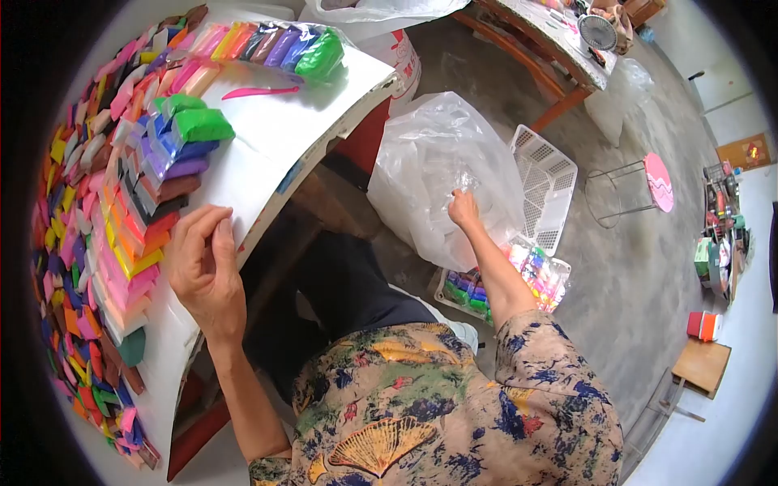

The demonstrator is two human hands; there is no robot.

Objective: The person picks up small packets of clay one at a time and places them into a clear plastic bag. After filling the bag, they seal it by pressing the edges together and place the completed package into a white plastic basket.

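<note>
My right hand (464, 210) reaches out over a large translucent plastic bag (405, 154) on the floor side of the table. Its fingers are closed on a crinkled clear plastic bag (465, 180) at the big bag's mouth. My left hand (207, 271) hovers by the white table's edge, palm partly turned up, fingers loosely bent and nothing in them. Beside it lies a fanned stack of soft clay packs (142, 231) in many colours, with green packs (203, 125) at its far end.
More clay packs (73, 324) heap along the table's (267, 121) left side. A wrapped colour row (275, 49) and a pink plastic knife (261, 92) lie farther up. A white basket (545, 186), a filled tray (466, 292) and a pink-topped stool (659, 183) stand right.
</note>
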